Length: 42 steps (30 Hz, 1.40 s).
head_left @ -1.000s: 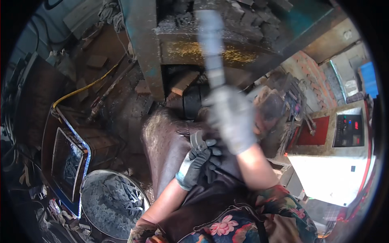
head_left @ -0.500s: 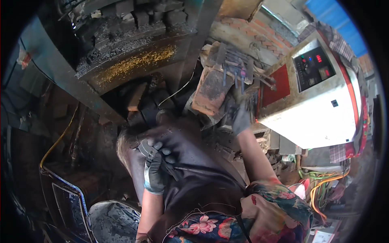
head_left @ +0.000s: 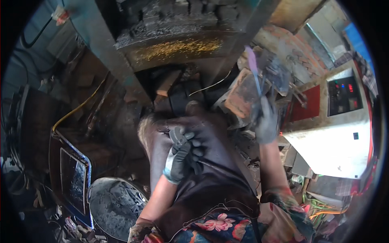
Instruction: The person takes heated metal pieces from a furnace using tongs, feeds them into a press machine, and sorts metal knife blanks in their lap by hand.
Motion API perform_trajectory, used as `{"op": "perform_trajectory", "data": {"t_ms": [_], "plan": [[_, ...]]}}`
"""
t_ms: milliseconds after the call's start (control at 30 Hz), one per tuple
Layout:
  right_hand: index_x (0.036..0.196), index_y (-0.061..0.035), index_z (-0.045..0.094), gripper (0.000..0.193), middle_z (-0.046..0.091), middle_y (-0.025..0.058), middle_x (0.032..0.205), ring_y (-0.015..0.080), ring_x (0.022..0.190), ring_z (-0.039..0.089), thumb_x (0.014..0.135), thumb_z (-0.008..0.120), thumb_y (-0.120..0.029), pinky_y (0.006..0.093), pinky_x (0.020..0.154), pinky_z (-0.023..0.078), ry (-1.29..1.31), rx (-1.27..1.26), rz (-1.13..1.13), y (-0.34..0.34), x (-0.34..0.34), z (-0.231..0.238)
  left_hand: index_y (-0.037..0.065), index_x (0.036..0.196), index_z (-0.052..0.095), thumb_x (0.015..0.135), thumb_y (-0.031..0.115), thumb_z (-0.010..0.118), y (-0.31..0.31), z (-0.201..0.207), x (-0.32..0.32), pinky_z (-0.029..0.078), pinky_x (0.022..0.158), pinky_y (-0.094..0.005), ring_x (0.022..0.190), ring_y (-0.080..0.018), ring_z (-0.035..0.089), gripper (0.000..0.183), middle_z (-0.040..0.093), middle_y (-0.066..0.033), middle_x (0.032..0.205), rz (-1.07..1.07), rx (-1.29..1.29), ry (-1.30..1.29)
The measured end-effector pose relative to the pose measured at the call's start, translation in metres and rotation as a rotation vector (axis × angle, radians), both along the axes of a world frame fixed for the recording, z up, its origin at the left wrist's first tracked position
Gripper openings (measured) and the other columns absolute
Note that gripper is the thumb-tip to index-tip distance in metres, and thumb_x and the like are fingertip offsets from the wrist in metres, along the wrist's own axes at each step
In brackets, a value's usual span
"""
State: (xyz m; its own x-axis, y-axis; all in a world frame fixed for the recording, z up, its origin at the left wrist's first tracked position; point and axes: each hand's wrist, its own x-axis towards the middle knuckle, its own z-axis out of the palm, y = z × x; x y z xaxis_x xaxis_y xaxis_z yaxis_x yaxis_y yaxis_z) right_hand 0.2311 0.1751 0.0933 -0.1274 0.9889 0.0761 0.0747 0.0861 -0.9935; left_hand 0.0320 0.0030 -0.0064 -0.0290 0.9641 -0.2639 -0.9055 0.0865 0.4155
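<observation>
My left hand (head_left: 178, 164), in a grey work glove, is closed round a grey metal tool with rounded flat jaws (head_left: 176, 135), and rests above the dark apron (head_left: 214, 141) over my lap. The tool's handles are mostly hidden by the fingers. My right hand (head_left: 266, 125), also gloved and somewhat blurred, grips the lower end of a slim metal bar (head_left: 252, 62). This bar points up and away, its broad far end showing pinkish violet. Beyond and to the left of that hand is a reddish brick block (head_left: 240, 97). Several other bars (head_left: 277, 75) lie blurred behind it.
A white machine (head_left: 328, 150) with a lit control panel stands at the right. Ahead is a dark metal frame (head_left: 109, 52) with a ledge of yellowish flakes (head_left: 178, 49). Lower left sits a round tub (head_left: 113, 206); cables (head_left: 324, 206) lie at lower right.
My right hand has lifted a bar with a violet end from the bars by the brick. The view has shifted left; my left hand keeps its tool above my lap.
</observation>
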Motion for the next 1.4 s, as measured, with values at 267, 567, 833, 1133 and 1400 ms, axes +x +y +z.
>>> {"op": "perform_trajectory", "data": {"t_ms": [267, 567, 833, 1133, 1400], "plan": [[0.083, -0.0037, 0.063, 0.041, 0.052, 0.0006, 0.059, 0.0088, 0.047, 0.045, 0.098, 0.049, -0.040, 0.0240, 0.045, 0.034, 0.112, 0.095, 0.323, 0.081, -0.174, 0.071, 0.007, 0.131, 0.047, 0.100, 0.019, 0.050, -0.004, -0.007, -0.006, 0.055, 0.072, -0.0287, 0.087, -0.0179, 0.064, 0.034, 0.062, -0.0094, 0.110, 0.039, 0.069, -0.023], [0.087, -0.0055, 0.061, 0.038, 0.054, 0.0003, 0.060, 0.0116, 0.049, 0.049, 0.098, 0.047, -0.039, 0.0248, 0.044, 0.036, 0.220, -0.205, 0.418, 0.148, -0.220, 0.078, 0.005, 0.135, 0.043, 0.100, 0.016, 0.047, -0.004, -0.008, -0.007, 0.058, 0.060, -0.0292, 0.087, -0.0192, 0.066, 0.037, 0.061, -0.0117, 0.110, 0.008, 0.065, -0.044], [0.098, -0.0015, 0.061, 0.071, 0.054, 0.0008, 0.064, 0.0086, 0.052, 0.047, 0.096, 0.029, -0.065, 0.0225, 0.050, 0.035, 0.062, -0.104, 0.386, 0.066, -0.130, 0.035, 0.007, 0.136, 0.043, 0.100, 0.019, 0.050, -0.004, -0.010, -0.010, 0.055, 0.079, -0.0333, 0.093, -0.0210, 0.065, 0.039, 0.061, -0.0102, 0.113, 0.021, 0.075, -0.074], [0.103, -0.0020, 0.063, 0.029, 0.065, 0.0053, 0.075, 0.0089, 0.063, 0.061, 0.098, 0.052, -0.028, 0.0228, 0.056, 0.048, -0.244, -0.584, 0.584, -0.057, -0.056, -0.033, 0.011, 0.143, 0.036, 0.091, 0.026, 0.063, -0.002, -0.004, -0.004, 0.038, 0.109, -0.0441, 0.126, -0.0287, 0.050, 0.060, 0.047, -0.0113, 0.142, 0.105, 0.120, -0.230], [0.112, 0.0021, 0.062, 0.035, 0.069, 0.0173, 0.090, 0.0227, 0.081, 0.069, 0.089, 0.064, -0.024, 0.0328, 0.072, 0.053, -0.625, -0.090, 0.685, -0.077, -0.051, -0.040, 0.013, 0.148, 0.027, 0.096, 0.014, 0.055, 0.002, -0.001, -0.007, 0.032, 0.114, -0.0456, 0.136, -0.0286, 0.039, 0.060, 0.038, -0.0090, 0.148, 0.213, 0.125, -0.149]]}}
